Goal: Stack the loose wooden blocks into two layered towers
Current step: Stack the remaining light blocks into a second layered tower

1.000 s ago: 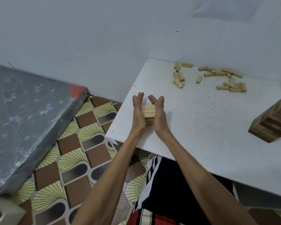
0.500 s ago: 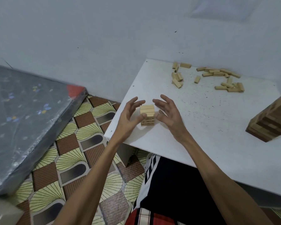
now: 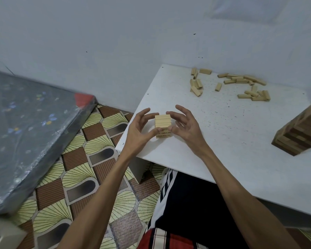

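Observation:
A small tower of pale wooden blocks (image 3: 162, 121) stands on the white table (image 3: 223, 155) near its left front corner. My left hand (image 3: 138, 130) is curled against its left side, thumb on the lower front and a fingertip at the top edge. My right hand (image 3: 187, 126) mirrors this on the right side, thumb and forefinger touching the blocks. Several loose pale blocks (image 3: 241, 80) lie scattered at the table's far edge, with a smaller cluster (image 3: 197, 86) to their left. A taller tower of darker blocks (image 3: 300, 132) leans out of view at the right.
The table's left edge drops to a patterned tile floor (image 3: 90, 169). A plastic-wrapped dark mattress (image 3: 25, 132) lies on the floor at the left. A plain wall rises right behind the table. My lap sits under the table's front edge.
My flat palms pressed the small tower's sides, then drew apart. Now both hands have come back in and their fingertips and thumbs touch the tower again. The tower stays in place.

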### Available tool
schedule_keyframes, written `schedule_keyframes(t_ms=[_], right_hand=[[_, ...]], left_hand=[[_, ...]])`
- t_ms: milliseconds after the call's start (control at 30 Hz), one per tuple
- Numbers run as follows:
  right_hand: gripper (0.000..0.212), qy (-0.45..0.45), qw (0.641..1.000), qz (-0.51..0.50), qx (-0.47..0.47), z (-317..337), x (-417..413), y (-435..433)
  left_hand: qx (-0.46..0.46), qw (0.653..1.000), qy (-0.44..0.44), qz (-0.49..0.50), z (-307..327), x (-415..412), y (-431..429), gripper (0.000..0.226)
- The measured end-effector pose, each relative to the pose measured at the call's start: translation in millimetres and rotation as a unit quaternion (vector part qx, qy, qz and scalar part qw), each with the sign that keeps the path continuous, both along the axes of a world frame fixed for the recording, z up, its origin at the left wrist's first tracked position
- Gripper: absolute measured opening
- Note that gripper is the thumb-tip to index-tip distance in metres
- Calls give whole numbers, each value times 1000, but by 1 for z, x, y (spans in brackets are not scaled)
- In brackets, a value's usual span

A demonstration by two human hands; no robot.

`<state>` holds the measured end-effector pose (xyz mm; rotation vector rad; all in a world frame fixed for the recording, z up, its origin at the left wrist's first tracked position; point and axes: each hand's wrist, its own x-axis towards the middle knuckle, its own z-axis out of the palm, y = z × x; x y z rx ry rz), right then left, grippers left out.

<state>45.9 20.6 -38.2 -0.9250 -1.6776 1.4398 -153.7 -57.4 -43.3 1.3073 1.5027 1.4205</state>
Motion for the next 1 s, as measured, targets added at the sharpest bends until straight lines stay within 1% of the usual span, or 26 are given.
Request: schedule_keyframes(t_ms=[200, 300, 367, 433, 600, 800, 900, 1000], right_hand=[[68, 3, 1000, 7, -16, 4, 0, -2], [54, 27, 999, -6, -34, 8, 2, -4], [49, 37, 998, -25, -35, 10, 3, -4], [50, 27, 998, -43, -27, 15, 7, -3], [32, -30, 997, -72, 29, 32, 26, 11], [26, -83, 987, -107, 86, 61, 53, 20], [26, -139, 976, -123, 114, 69, 66, 26], [30, -219, 955, -129, 156, 78, 78, 33]], left_hand=[[6, 1000, -11, -5, 4, 4, -2, 72], [16, 999, -48, 3, 9, 5, -4, 64], [27, 999, -44, 15, 16, 5, -4, 54], [41, 999, -6, 2, 26, 4, -1, 51], [24, 993, 91, -77, 49, 9, 24, 35], [11, 975, 193, -111, 81, 38, 52, 31], [1, 965, 230, -130, 87, 54, 67, 33], [-1, 956, 256, -144, 88, 70, 84, 34]])
